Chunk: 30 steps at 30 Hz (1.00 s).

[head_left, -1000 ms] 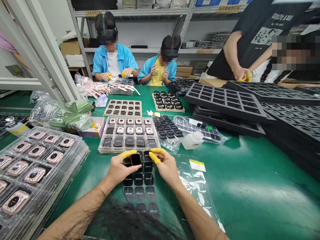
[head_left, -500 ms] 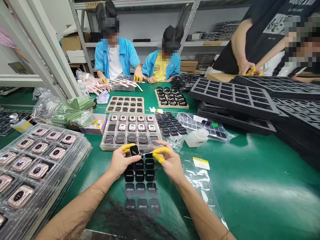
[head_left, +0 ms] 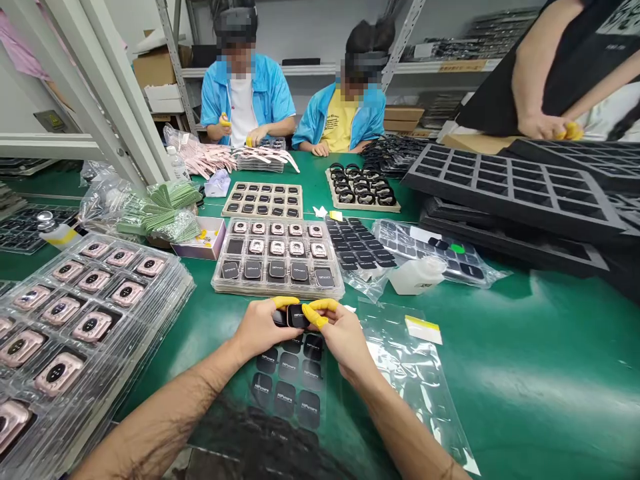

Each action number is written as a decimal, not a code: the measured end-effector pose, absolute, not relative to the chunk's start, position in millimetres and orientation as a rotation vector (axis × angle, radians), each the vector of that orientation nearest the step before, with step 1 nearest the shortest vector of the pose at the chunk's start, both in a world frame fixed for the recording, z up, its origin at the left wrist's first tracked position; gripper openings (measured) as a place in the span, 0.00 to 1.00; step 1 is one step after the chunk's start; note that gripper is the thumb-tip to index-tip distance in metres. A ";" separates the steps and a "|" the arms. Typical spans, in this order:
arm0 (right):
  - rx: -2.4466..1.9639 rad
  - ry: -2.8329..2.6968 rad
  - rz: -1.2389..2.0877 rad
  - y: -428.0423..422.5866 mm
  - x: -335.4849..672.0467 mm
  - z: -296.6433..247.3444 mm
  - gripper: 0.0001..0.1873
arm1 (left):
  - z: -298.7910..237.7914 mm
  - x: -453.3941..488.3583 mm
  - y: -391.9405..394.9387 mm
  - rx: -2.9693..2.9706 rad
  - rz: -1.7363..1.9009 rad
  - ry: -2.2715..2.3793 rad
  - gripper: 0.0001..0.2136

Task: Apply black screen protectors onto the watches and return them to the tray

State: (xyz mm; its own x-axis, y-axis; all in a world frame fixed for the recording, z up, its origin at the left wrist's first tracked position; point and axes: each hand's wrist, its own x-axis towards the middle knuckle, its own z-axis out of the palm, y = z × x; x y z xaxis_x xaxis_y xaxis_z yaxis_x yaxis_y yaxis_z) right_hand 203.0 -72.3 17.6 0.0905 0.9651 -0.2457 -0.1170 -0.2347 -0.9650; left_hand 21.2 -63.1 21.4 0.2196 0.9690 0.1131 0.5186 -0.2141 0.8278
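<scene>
Both my hands wear yellow finger cots and meet at the table's front. My left hand (head_left: 259, 328) and my right hand (head_left: 341, 338) pinch a small square watch body (head_left: 293, 317) between them. Its top shows a black square with a white logo, partly hidden by my fingers. Right below my hands lies a clear sheet of black logo-printed squares (head_left: 290, 380). Just beyond my fingertips stands a clear tray of square watches and black pieces (head_left: 277, 257).
Stacked clear blister trays of rose-gold watches (head_left: 85, 313) fill the left. A clear plastic bag (head_left: 405, 373) lies by my right forearm. Black foam trays (head_left: 510, 187) are stacked at right. Two co-workers (head_left: 295, 100) sit across the green table, and a person in black (head_left: 540, 73) stands at upper right.
My hands have come closer together around the watch. The black logo square now shows on top, where a plain dark face with a pink rim showed before. The view has shifted slightly.
</scene>
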 end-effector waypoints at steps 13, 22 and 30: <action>-1.362 -0.877 1.352 -78.3 196.5 16.8 0.28 | 18.8 22.6 -63.6 1.849 0.861 1.402 0.23; -1.359 -0.899 1.310 -78.6 194.4 12.6 0.27 | 18.4 22.9 -64.3 1.850 0.899 1.405 0.22; -1.341 -1.021 1.359 -75.9 200.5 14.0 0.33 | 21.0 20.5 -63.6 1.852 0.878 1.307 0.21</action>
